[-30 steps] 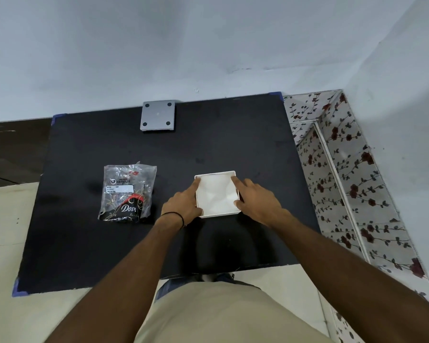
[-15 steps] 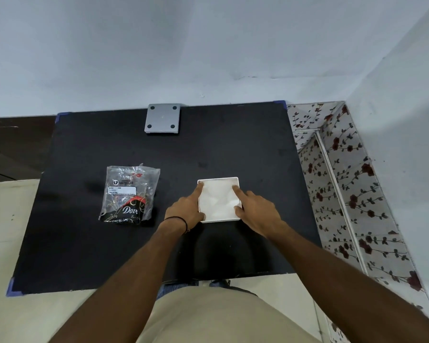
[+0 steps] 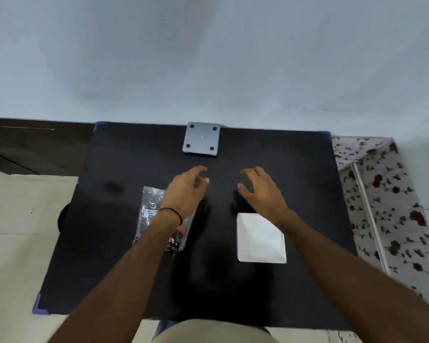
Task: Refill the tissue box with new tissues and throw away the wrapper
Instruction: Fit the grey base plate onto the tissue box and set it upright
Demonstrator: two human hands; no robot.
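A white square stack of tissues [image 3: 259, 240] lies on the black table [image 3: 124, 243], right of centre, partly under my right forearm. A clear plastic wrapper [image 3: 151, 209] with black and red print lies to the left, half hidden by my left wrist. A grey square tissue box [image 3: 201, 139] with four dark feet lies upside down at the table's far edge. My left hand [image 3: 186, 191] and my right hand [image 3: 263, 191] hover over the table between the tissues and the grey box, fingers spread and curled, both holding nothing.
A pale wall rises right behind the table. A floral-patterned surface [image 3: 386, 206] with a white rail stands along the table's right side. A dark wooden panel [image 3: 30, 144] sits at the far left above pale floor tiles [image 3: 18, 231].
Both hands have let go of the white tissues and moved forward, away from me, toward the grey box. The camera has tilted and shifted, so the table now sits lower in view.
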